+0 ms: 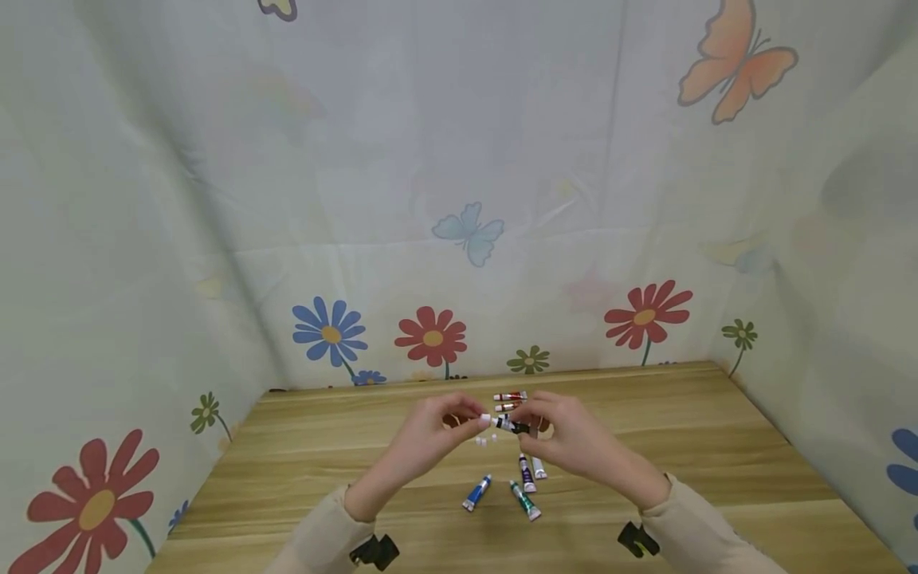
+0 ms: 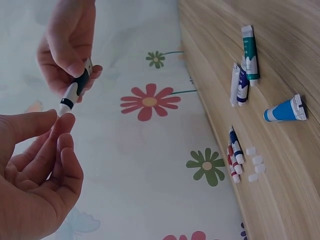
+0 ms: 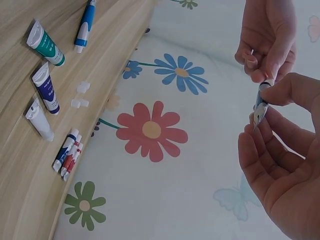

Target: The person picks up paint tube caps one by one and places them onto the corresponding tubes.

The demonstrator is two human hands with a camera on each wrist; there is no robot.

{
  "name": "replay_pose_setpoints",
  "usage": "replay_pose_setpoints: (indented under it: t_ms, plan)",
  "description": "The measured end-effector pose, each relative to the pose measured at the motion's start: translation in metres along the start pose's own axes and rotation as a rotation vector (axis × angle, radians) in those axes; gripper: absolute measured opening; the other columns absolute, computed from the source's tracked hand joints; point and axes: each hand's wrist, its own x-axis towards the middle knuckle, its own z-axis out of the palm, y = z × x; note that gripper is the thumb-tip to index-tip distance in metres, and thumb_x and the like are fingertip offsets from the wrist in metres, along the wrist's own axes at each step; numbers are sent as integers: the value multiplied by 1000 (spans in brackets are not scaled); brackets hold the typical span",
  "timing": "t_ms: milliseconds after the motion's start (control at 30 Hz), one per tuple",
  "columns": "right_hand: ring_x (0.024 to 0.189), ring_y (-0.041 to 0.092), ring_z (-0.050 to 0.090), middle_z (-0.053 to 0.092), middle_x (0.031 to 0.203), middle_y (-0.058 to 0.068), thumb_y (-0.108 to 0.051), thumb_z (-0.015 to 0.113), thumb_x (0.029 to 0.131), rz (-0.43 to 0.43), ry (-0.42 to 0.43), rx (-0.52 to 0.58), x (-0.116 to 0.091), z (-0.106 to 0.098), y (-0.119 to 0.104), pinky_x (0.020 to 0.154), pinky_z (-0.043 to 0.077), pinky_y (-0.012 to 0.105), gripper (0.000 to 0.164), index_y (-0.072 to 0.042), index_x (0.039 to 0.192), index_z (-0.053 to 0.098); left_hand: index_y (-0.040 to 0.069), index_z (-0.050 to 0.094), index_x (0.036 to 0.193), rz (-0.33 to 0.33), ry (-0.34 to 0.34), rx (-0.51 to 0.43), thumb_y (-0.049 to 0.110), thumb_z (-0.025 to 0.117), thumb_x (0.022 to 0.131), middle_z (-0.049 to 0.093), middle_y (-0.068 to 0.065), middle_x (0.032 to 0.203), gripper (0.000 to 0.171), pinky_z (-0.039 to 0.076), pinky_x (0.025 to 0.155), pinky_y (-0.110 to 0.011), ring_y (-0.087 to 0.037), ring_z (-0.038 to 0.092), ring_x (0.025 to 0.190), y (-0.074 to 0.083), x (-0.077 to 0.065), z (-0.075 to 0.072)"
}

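Observation:
My right hand (image 1: 572,437) holds a small paint tube (image 1: 511,426) with a black band and dark end, raised above the table with its nozzle towards the left. Between thumb and fingertips my left hand (image 1: 433,433) pinches a white cap (image 1: 485,418) right at the nozzle. In the left wrist view the fingertips mostly hide the cap, and whether it touches the nozzle I cannot tell. On the table below lie a blue tube (image 1: 476,493), a green tube (image 1: 524,501), a purple tube (image 1: 527,473) and a white tube (image 1: 539,468), the last partly behind the right hand.
Several loose white caps (image 2: 257,160) lie grouped on the wooden table (image 1: 308,470). Beside them, two red tubes (image 3: 73,159) and a dark blue tube (image 3: 65,150) lie side by side near the far edge. A flower-printed curtain (image 1: 358,199) surrounds the table's back and sides.

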Motion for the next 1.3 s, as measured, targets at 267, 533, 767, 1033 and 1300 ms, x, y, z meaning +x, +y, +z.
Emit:
replay_pose_setpoints:
  t_ms: [267,533,767,1033,1300]
  plan:
    - [80,6,58,62,90,-10,-7,74,85,-41,26,27,-3,2,-1,67,52,23,20,-11,105,74,13,73,106,7,0,-20,30,70,97,72,7,92,19,53,73,-28,-12,64,81,1,-1,4]
    - [79,5,57,62,92,-9,-7,75,85,-100,89,12,-2,6,-2,67,52,22,21,-10,105,74,12,73,104,0,11,-36,29,71,96,73,5,93,19,53,73,-28,-13,65,81,-2,-1,4]
    - [79,5,58,62,92,-9,-5,75,84,-125,119,30,0,8,-2,66,52,22,22,-9,106,74,15,73,106,-6,10,-49,31,70,97,72,8,94,19,55,73,-30,-12,65,81,-3,1,0]
    - [81,6,60,64,92,-10,-5,74,87,-59,72,152,2,5,-4,72,55,27,21,-11,107,74,19,73,110,57,-3,-73,27,70,97,72,12,96,16,54,72,-30,-13,63,82,-4,1,-7]
    - [82,7,61,65,94,-10,-6,74,88,-53,64,195,2,5,-6,73,55,29,21,-13,108,73,20,69,120,65,2,-69,31,72,95,71,11,94,27,54,74,-29,-13,63,83,-3,-1,-10]
